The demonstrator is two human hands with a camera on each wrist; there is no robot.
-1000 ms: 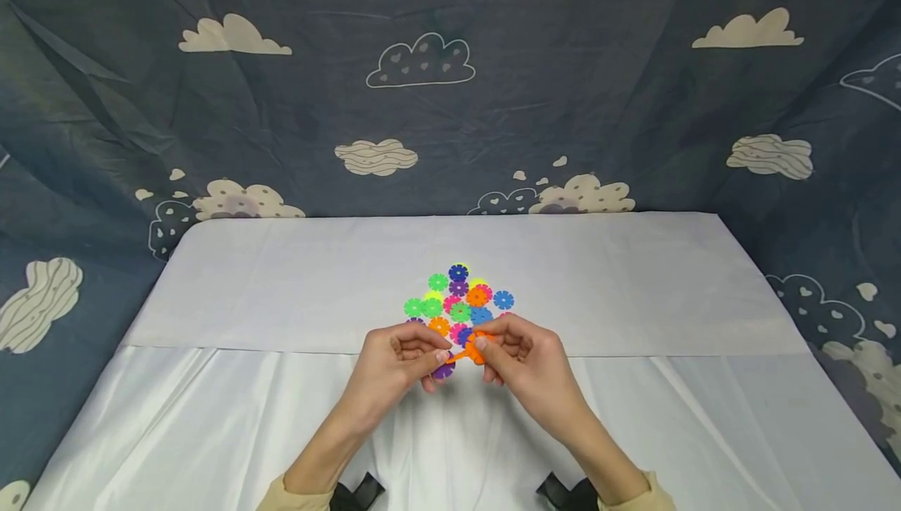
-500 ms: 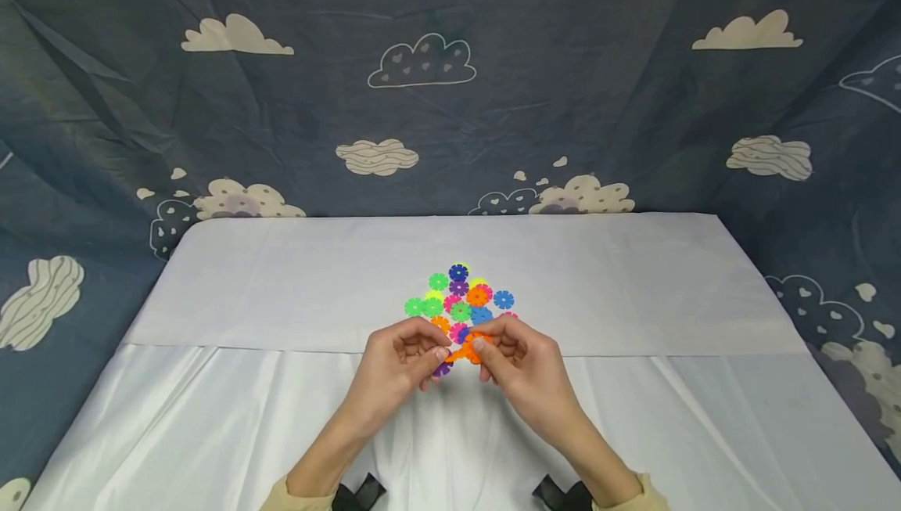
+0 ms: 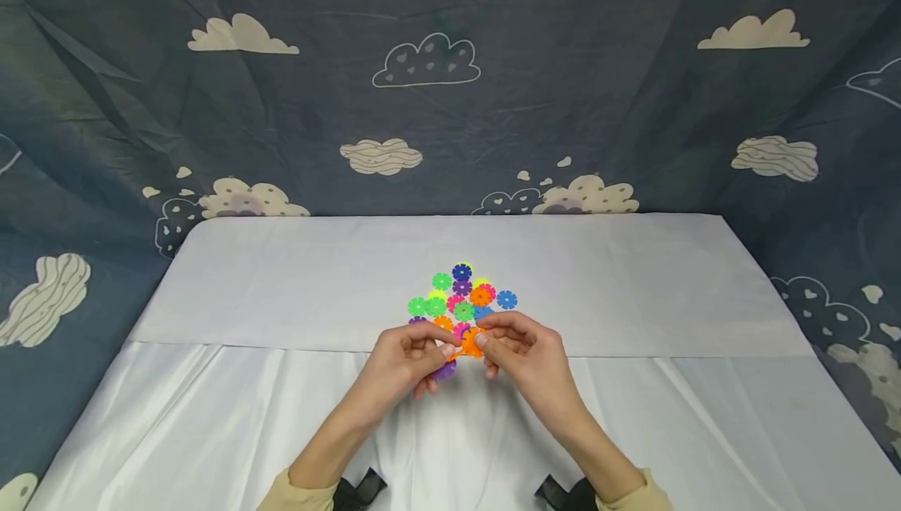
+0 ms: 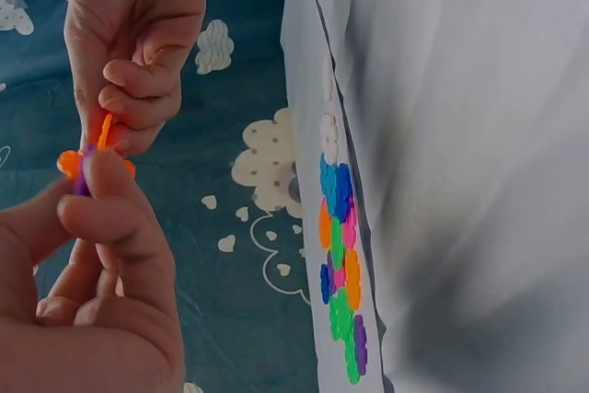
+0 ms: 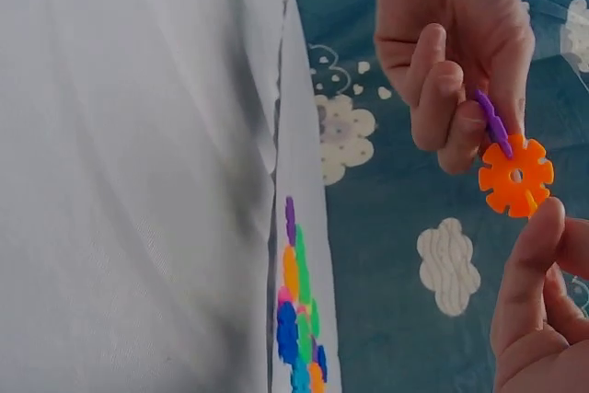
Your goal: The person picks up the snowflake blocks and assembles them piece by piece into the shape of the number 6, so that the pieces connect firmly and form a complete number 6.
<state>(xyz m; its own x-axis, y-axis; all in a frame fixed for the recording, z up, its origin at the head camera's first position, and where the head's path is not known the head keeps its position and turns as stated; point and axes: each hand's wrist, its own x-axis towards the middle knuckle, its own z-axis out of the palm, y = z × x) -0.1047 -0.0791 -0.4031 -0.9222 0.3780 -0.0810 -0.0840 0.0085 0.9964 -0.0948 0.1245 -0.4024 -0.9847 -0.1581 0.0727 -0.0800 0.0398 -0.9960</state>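
Observation:
Notched plastic snowflake discs are joined between the two hands. My left hand (image 3: 401,366) pinches a purple disc (image 5: 494,124), which appears edge-on in the right wrist view. It meets an orange disc (image 5: 502,186) seen face-on there. My right hand (image 3: 531,358) pinches orange plastic with thumb and forefinger, from the other side. A thin orange edge (image 4: 105,130) beside the right fingers in the left wrist view looks like a second orange disc. Fingertips hide part of the joints. The joined pieces are held up above the tabletop.
Several loose discs (image 3: 464,311) in green, blue, pink, yellow, purple and orange lie in a cluster just beyond the hands. A white cloth (image 3: 633,284) covers the table. A dark cloud-patterned curtain (image 3: 422,120) hangs behind and at both sides.
Both hands stay close together around the joined discs. The orange disc has turned slightly and more of it shows between the fingers. The head view has shifted a little.

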